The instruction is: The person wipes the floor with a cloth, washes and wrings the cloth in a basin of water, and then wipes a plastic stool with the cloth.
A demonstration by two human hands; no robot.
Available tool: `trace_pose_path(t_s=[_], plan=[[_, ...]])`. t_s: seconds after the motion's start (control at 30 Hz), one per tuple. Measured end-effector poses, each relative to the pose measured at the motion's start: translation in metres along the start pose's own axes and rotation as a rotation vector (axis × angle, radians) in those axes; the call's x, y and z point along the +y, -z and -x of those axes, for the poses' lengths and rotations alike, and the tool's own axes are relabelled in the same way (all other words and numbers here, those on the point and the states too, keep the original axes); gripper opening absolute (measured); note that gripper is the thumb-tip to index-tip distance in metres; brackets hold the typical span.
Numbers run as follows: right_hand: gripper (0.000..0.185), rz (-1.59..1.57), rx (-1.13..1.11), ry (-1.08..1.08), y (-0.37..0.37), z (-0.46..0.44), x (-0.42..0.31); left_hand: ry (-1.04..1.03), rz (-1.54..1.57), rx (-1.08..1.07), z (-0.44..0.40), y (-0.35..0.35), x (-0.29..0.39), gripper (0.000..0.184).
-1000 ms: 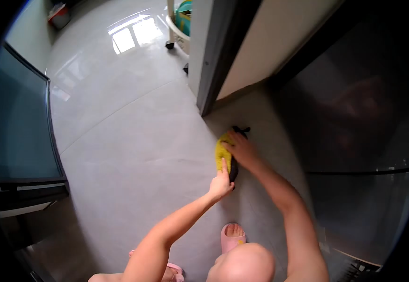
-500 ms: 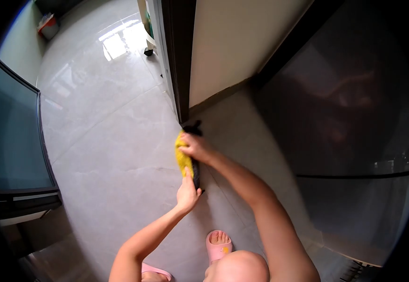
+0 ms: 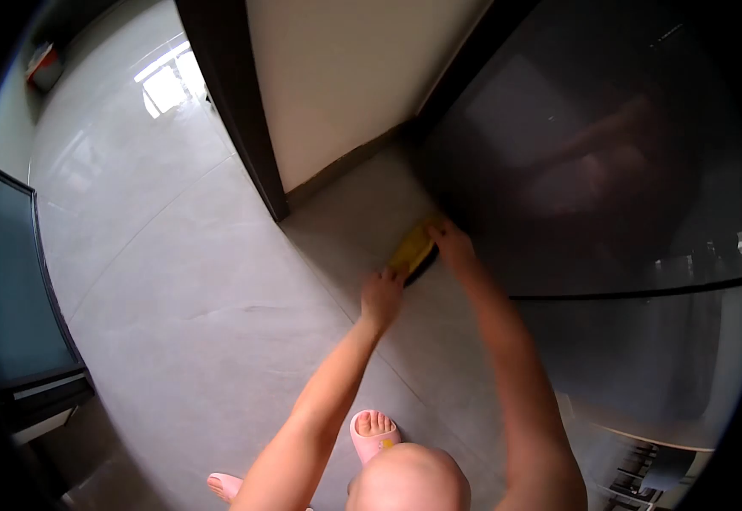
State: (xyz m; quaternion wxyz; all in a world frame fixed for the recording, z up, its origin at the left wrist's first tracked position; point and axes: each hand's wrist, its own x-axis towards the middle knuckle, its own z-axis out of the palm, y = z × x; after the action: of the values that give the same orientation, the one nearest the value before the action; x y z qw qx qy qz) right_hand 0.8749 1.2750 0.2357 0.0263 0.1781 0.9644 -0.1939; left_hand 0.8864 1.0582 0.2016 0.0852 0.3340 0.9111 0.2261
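A folded yellow-and-black cloth [image 3: 413, 249] is stretched at a slant between my two hands, low over the grey floor by the dark glossy panel. My left hand [image 3: 382, 294] grips its nearer end, fingers closed over the yellow side. At the farther end, my right hand [image 3: 454, 244] pinches the cloth, close to the base of the panel. A black underside shows along the cloth's right edge. Part of each end is covered by my fingers.
A dark door frame [image 3: 239, 119] and a cream wall [image 3: 337, 81] stand ahead. On the right rises the dark glossy panel [image 3: 592, 196]. A glass-panelled unit [image 3: 17, 281] is at left. My feet wear pink slippers [image 3: 374, 436]. A red-and-white bin [image 3: 45, 68] sits far back.
Both hands have moved right with the cloth, from beside the door frame's foot to near the dark panel. The view has shifted to the right, and the cloth now slants more.
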Motion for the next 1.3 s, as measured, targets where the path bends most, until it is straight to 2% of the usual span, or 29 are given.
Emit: trace_pose_path(t_s=[0.03,0.1,0.13,0.17,0.2,0.23,0.3,0.33,0.4,0.47,0.5,0.57,0.7,0.73,0.77,0.83,0.9,0.97,1.1,1.17,1.23,1.3], plan=[[0.051,0.015,0.003,-0.076,-0.003,0.021,0.014,-0.013,0.000,-0.006,0.006,0.003,0.008,0.053],[0.048,0.010,0.003,-0.286,-0.004,0.070,0.039,-0.104,0.047,-0.173,0.026,0.015,0.029,0.051],[0.044,0.273,-0.103,-0.191,-0.007,0.111,0.066,-0.123,0.054,-0.182,0.033,0.011,0.037,0.051],[0.041,0.541,-0.219,-0.118,-0.006,0.172,0.093,-0.277,-0.010,-0.246,0.047,0.003,0.053,0.050],[0.040,0.575,-0.188,-0.145,-0.008,0.218,0.101,-0.422,-0.086,-0.297,0.059,-0.004,0.064,0.049],[0.041,0.609,-0.159,-0.164,-0.012,0.258,0.102,-0.443,-0.081,-0.303,0.074,-0.014,0.073,0.049],[0.053,0.632,-0.129,-0.260,-0.030,0.327,0.097,-0.639,-0.095,-0.164,0.099,-0.035,0.084,0.039],[0.053,0.629,-0.129,-0.276,-0.036,0.351,0.082,-0.633,-0.150,-0.252,0.105,-0.020,0.089,0.036],[0.061,0.567,-0.116,-0.439,-0.048,0.377,0.038,-0.696,-0.089,-0.263,0.102,-0.011,0.073,0.035],[0.064,0.481,-0.104,-0.431,-0.056,0.368,-0.001,-0.739,-0.034,-0.273,0.087,-0.001,0.047,0.034],[0.068,0.399,-0.091,-0.421,-0.063,0.357,-0.020,-0.722,-0.043,-0.249,0.075,0.004,0.032,0.032],[0.067,0.368,0.083,-0.290,-0.089,0.324,-0.051,-0.640,-0.046,-0.166,0.053,0.019,-0.003,0.031],[0.068,0.249,0.035,-0.184,-0.108,0.232,-0.151,-0.414,-0.067,-0.069,0.041,0.091,-0.120,0.036],[0.069,0.200,0.072,-0.102,-0.117,0.217,-0.173,-0.366,-0.108,-0.077,0.051,0.121,-0.145,0.045],[0.070,0.152,0.107,-0.014,-0.127,0.206,-0.195,-0.328,-0.161,-0.100,0.065,0.143,-0.173,0.043],[0.071,0.027,0.059,0.150,-0.155,0.191,-0.233,-0.304,-0.256,-0.057,0.100,0.175,-0.231,0.053],[0.079,0.081,-0.017,0.334,-0.181,0.188,-0.280,-0.260,-0.302,0.005,0.149,0.205,-0.278,0.054],[0.080,-0.033,-0.087,0.501,-0.199,0.199,-0.332,-0.173,-0.329,0.038,0.213,0.233,-0.310,0.053],[0.079,-0.070,-0.337,0.871,-0.215,0.236,-0.394,0.188,-0.505,0.012,0.363,0.243,-0.306,0.051],[0.077,-0.070,-0.358,1.002,-0.215,0.233,-0.396,0.369,-0.488,-0.029,0.410,0.228,-0.280,0.051],[0.074,-0.147,-0.291,1.106,-0.215,0.217,-0.386,0.490,-0.509,0.073,0.393,0.220,-0.250,0.050],[0.068,-0.195,-0.291,1.119,-0.207,0.199,-0.374,0.534,-0.506,0.133,0.371,0.211,-0.247,0.047]])
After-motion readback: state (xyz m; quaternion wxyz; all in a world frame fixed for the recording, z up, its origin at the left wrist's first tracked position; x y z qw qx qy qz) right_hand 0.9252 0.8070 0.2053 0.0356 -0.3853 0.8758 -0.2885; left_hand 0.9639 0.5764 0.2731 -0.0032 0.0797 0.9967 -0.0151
